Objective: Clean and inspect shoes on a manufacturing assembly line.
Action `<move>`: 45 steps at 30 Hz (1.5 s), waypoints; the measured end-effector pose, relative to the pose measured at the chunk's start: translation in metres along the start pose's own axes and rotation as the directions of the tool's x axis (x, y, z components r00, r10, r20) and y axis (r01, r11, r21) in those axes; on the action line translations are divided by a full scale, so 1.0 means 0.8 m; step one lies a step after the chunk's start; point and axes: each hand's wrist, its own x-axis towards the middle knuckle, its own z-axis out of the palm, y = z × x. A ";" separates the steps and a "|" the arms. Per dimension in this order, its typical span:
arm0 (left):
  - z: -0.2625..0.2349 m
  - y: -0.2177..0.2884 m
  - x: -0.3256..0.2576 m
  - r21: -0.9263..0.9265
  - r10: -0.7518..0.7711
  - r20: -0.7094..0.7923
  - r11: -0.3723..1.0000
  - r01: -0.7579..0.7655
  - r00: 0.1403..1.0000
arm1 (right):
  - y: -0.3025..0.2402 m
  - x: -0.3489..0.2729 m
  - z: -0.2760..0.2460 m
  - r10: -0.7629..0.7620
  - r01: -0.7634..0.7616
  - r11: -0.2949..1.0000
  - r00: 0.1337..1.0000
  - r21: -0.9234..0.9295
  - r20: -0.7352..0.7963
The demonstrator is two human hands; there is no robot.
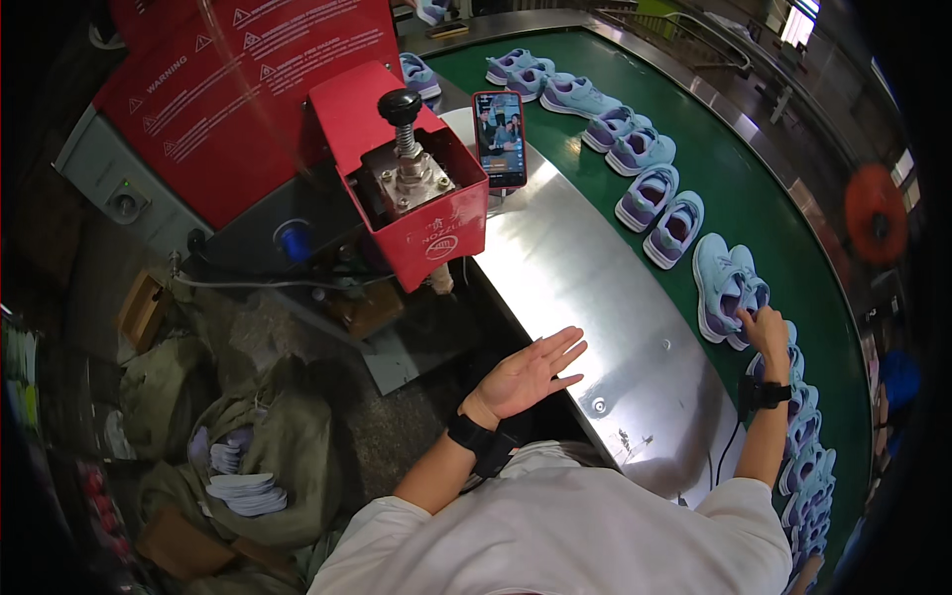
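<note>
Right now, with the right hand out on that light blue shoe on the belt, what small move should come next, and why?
Probably close the right hand around the light blue shoe and draw it onto the steel table. The fingers only touch its heel end, and the left hand hovers open and empty over the table edge.

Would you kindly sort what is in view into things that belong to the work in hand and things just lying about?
In hand:
- right hand on a light blue shoe
- left hand, open, over the steel table
- purple shoes on the green belt

Lying about:
- phone
- red machine
- insoles in sacks
</note>
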 end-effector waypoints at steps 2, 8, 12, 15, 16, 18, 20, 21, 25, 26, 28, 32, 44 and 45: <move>-0.002 0.001 -0.002 -0.004 -0.005 0.003 1.000 0.005 1.000 | -0.003 0.004 0.011 0.018 -0.018 1.000 1.000 0.020 0.018; 0.005 -0.009 -0.001 -0.012 0.013 -0.005 1.000 -0.013 1.000 | 0.029 0.025 0.075 -0.011 0.125 0.962 0.906 0.243 -0.423; 0.007 -0.008 -0.002 -0.005 0.022 0.004 1.000 -0.022 1.000 | 0.045 0.017 0.061 0.048 0.010 0.949 0.983 0.314 -0.176; 0.009 -0.006 -0.002 -0.007 0.002 0.015 1.000 -0.002 1.000 | 0.059 0.033 0.055 0.017 0.013 0.957 0.995 0.289 -0.101; 0.011 -0.006 -0.002 -0.030 0.000 0.010 1.000 0.001 1.000 | 0.066 0.039 0.054 0.011 0.003 0.960 0.999 0.279 -0.046; 0.016 -0.007 -0.004 -0.053 0.001 0.000 0.999 -0.001 1.000 | 0.082 0.049 0.043 0.047 -0.049 0.965 0.999 0.258 0.013; 0.024 -0.007 -0.004 -0.019 -0.027 -0.027 0.999 0.027 0.999 | 0.108 0.053 0.030 0.138 -0.113 0.969 0.986 0.219 -0.099; 0.027 -0.005 -0.008 -0.019 -0.020 -0.035 1.000 0.020 0.999 | 0.095 0.049 0.013 0.121 -0.088 0.979 0.977 0.182 -0.177; 0.039 0.008 -0.007 -0.040 -0.107 -0.102 0.994 0.103 0.989 | 0.012 0.014 -0.090 -0.308 0.410 0.905 0.816 0.115 -0.489; 0.039 0.012 -0.003 -0.112 -0.143 -0.102 0.985 0.132 0.984 | -0.028 0.005 -0.126 -0.471 0.569 0.817 0.755 0.098 -0.456; 0.032 0.015 0.004 -0.231 -0.141 0.056 0.961 0.150 0.988 | -0.122 -0.024 -0.156 -0.684 0.801 0.593 0.553 0.079 -0.475; 0.059 0.022 0.003 -0.205 0.091 -0.060 0.973 -0.101 0.994 | -0.264 -0.078 -0.173 -0.958 0.984 0.031 0.079 0.176 -0.276; -0.043 0.012 -0.082 -0.550 0.497 -0.200 0.656 -0.517 0.844 | -0.387 -0.130 -0.085 -0.977 0.760 0.124 0.207 0.638 -0.058; -0.059 0.017 -0.076 -0.463 0.515 -0.165 0.712 -0.527 0.841 | -0.396 -0.126 -0.064 -0.960 0.736 0.121 0.258 0.666 -0.110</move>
